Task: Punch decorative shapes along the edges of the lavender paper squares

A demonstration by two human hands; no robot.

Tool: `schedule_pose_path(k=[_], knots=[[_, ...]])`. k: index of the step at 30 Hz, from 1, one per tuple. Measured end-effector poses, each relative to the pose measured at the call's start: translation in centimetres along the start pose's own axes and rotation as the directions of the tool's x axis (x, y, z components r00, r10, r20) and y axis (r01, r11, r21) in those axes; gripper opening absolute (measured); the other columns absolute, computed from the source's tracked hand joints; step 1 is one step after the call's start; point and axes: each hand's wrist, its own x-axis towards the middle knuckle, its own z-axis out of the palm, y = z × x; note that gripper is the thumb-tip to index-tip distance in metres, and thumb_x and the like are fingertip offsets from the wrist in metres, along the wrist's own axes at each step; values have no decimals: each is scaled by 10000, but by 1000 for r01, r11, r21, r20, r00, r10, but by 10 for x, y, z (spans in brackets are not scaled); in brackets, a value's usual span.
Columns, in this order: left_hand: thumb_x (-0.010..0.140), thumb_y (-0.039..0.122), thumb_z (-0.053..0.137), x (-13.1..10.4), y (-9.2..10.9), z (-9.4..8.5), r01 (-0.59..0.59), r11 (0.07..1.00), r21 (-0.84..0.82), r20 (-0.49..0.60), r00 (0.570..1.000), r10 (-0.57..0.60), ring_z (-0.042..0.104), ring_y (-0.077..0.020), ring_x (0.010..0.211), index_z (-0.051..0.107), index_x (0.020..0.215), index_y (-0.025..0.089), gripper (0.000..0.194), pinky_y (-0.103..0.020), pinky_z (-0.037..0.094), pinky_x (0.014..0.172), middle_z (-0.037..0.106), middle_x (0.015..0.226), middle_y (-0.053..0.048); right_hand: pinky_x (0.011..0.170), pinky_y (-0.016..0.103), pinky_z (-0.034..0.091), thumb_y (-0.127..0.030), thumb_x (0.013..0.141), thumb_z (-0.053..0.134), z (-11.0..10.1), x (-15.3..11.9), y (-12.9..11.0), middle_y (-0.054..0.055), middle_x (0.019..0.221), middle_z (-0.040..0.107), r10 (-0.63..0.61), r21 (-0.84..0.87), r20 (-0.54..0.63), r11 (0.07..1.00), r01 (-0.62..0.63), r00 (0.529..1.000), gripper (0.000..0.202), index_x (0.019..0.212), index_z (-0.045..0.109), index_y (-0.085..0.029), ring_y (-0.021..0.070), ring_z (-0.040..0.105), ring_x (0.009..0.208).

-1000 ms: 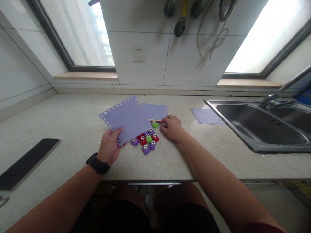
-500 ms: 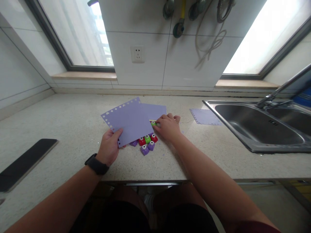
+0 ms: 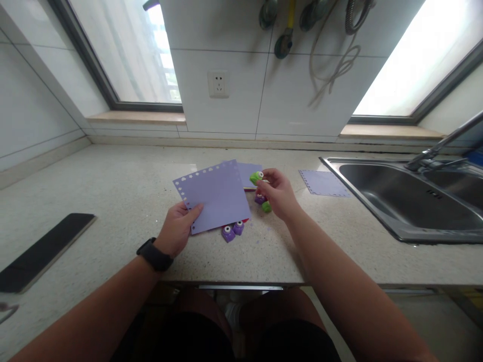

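My left hand [image 3: 180, 225] grips a purple sheet of paper [image 3: 217, 196] by its lower left corner, thumb on top. Small shaped holes run along the sheet's top and left edges. Between the fingertips of my right hand [image 3: 278, 193] is a green craft punch [image 3: 256, 177], held up just right of the sheet. Below that hand lie a purple punch [image 3: 260, 199] and another green punch [image 3: 266, 206]. Two purple punches [image 3: 228, 233] show at the sheet's lower edge, and the sheet hides others. Behind it lies a second purple sheet [image 3: 249, 171].
Further right, a punched purple sheet [image 3: 324, 183] lies beside the steel sink [image 3: 381, 221] with its faucet [image 3: 426, 153]. A flat black slab [image 3: 41, 251] rests on the counter at left. The tiled wall with a socket [image 3: 218, 84] stands behind.
My right hand has lifted a green punch off the counter. The held sheet has moved slightly right and now covers more of the punches. The view has shifted a little.
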Motion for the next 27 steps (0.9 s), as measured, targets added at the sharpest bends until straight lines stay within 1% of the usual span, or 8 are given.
schedule_pose_path(k=[2,6,8,11,14,19,23,27], knots=[[754,405,901,-1,1,0,30,999,11,12,999,-30,773,-239,873,795,1060,171,400,-379,624,854,819,989,-77,530,259,422,-420,719,890,0,-1,-5,-29,892,654,13,135,5,991,-14,1000,436,1038,634,-269,106,601,618],[755,409,904,-2,2,-2,72,997,29,43,996,-73,777,-239,860,808,1034,178,375,-386,619,883,823,954,-69,531,235,436,-343,685,916,1,-3,-11,-31,857,646,78,268,45,959,-87,996,408,1005,676,-265,120,640,699],[763,404,901,-3,3,-3,84,996,40,52,995,-86,778,-240,868,810,1039,176,369,-378,620,877,823,954,-69,561,231,474,-345,669,932,3,-4,-10,-24,860,672,106,310,64,943,-120,992,408,986,691,-256,118,650,714],[773,409,894,-4,2,-4,95,994,52,63,993,-98,774,-233,842,813,1052,174,373,-382,622,875,823,958,-72,597,227,515,-401,706,922,4,-4,-5,-14,883,714,140,355,85,921,-162,986,385,982,702,-247,107,663,708],[775,407,893,-4,2,-4,92,995,43,65,993,-95,770,-226,816,814,1057,174,374,-391,620,889,823,958,-71,597,214,523,-420,730,916,5,-5,-2,-19,874,728,142,367,100,915,-169,985,372,980,702,-246,103,682,706],[765,411,900,-4,3,-1,82,996,45,55,995,-84,767,-226,799,813,1036,166,375,-377,624,853,822,937,-76,656,233,555,-409,698,940,5,-6,-3,-7,898,734,161,355,131,914,-198,978,409,982,696,-245,129,720,775],[751,422,907,-5,6,0,75,995,65,46,996,-78,764,-224,768,813,996,170,363,-369,626,816,819,905,-74,688,266,561,-430,683,936,4,-7,-6,11,915,730,199,310,171,919,-245,965,417,981,721,-233,142,702,788],[738,448,908,-5,6,-1,74,992,103,40,996,-78,763,-242,766,811,992,164,393,-380,627,787,815,899,-83,649,282,526,-442,703,912,5,-8,-8,15,908,717,186,240,189,943,-229,964,386,966,715,-239,148,664,769]])
